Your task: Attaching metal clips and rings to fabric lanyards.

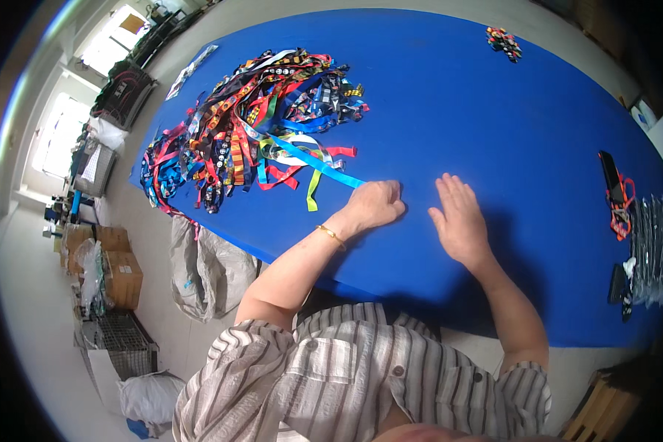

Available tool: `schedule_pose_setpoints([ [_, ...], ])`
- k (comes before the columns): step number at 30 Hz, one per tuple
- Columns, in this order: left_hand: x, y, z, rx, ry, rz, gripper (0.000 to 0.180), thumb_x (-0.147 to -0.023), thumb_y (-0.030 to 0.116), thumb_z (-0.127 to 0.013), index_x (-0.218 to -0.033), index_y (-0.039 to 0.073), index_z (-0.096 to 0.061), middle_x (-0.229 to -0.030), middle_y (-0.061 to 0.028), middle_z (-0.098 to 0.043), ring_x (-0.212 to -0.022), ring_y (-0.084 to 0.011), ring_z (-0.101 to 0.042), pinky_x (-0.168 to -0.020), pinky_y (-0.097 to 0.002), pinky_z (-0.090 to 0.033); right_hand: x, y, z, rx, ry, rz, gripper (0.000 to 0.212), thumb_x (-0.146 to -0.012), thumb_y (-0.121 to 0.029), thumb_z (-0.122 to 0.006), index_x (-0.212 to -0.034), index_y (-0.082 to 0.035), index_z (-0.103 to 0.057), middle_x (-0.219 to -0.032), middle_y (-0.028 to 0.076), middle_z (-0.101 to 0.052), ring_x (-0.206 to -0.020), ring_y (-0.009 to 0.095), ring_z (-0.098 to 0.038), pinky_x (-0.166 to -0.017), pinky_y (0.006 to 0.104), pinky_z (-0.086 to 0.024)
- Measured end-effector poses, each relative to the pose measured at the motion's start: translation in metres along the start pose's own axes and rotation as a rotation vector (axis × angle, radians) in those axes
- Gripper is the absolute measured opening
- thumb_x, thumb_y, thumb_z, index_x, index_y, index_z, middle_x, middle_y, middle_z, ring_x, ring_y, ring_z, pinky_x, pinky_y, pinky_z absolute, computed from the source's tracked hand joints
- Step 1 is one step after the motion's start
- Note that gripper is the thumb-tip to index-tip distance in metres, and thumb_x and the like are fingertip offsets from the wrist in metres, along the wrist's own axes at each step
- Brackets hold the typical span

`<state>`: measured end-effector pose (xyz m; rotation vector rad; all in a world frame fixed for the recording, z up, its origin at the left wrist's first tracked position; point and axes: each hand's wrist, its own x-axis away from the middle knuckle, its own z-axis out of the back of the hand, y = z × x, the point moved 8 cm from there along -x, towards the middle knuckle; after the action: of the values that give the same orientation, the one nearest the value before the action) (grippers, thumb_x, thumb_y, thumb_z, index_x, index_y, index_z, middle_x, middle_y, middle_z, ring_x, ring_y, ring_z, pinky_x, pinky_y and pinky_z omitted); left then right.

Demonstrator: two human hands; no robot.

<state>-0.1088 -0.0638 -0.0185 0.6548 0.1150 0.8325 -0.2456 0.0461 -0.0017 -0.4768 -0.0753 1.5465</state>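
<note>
A large tangled pile of colourful printed straps (232, 121) lies on the left part of the blue table. From it a light blue strap (313, 161) runs toward me, its near end inside my left hand (378, 203). The fingers of that hand are curled closed around the strap. My right hand (460, 217) is just to the right, held over the table with its fingers stretched out and nothing in it. A lime green strap (313, 190) and a red strap (281, 177) trail from the pile's near edge.
The blue table (420, 96) fills the middle. A small multicoloured bundle (504, 44) lies at its far right. By the right edge are a dark phone-like object (610, 175), an orange strap (623, 214) and clear plastic packets (650, 250). Cardboard boxes (123, 280) and a grey sack (210, 269) stand left.
</note>
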Motion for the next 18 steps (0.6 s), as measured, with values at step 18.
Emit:
schedule_pose_setpoints([
  [18, -0.003, 0.002, -0.005, 0.035, -0.001, -0.027, 0.012, -0.080, 0.018, -0.064, -0.078, 0.007, -0.059, -0.063, -0.0119, -0.063, -0.062, -0.0320, -0.065, -0.059, -0.0419, -0.051, -0.037, -0.017, -0.008, -0.260, 0.000, 0.173, 0.042, -0.094, -0.016, -0.059, -0.132, 0.001, -0.056, -0.139, 0.018, -0.054, -0.135, 0.033, -0.046, -0.117, 0.0461, -0.030],
])
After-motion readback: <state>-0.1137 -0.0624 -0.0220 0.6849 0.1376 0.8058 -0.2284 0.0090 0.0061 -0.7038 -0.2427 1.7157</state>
